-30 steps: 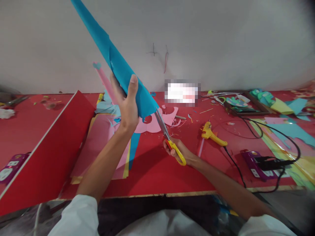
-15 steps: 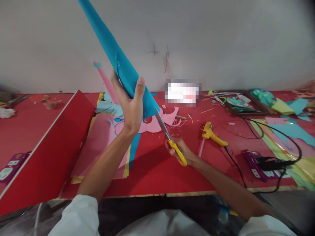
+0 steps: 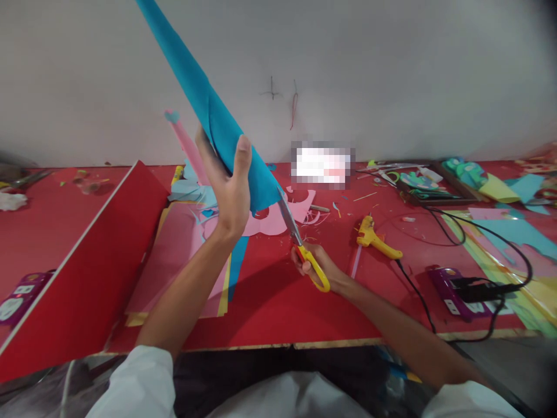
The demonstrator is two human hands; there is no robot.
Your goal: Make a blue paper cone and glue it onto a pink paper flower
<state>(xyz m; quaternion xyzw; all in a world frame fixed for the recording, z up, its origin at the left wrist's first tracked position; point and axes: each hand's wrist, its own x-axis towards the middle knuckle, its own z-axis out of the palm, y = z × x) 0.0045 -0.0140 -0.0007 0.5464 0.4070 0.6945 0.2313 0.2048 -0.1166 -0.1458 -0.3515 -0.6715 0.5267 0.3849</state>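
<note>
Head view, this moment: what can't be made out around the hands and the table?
In the head view:
- Rolled blue paper sheet: its upper end is cut off by the top edge.
- Left hand: fingers partly hidden behind that paper.
- Right hand: partly hidden by the yellow-and-red-handled metal scissors.
- White rectangular object by the wall: pixelated, its nature unclear.
- Purple plastic socket box: cut off by the left edge.

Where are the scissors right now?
In the head view, the scissors are near the middle, in the right hand, tips at the lower end of the rolled blue paper.
</note>
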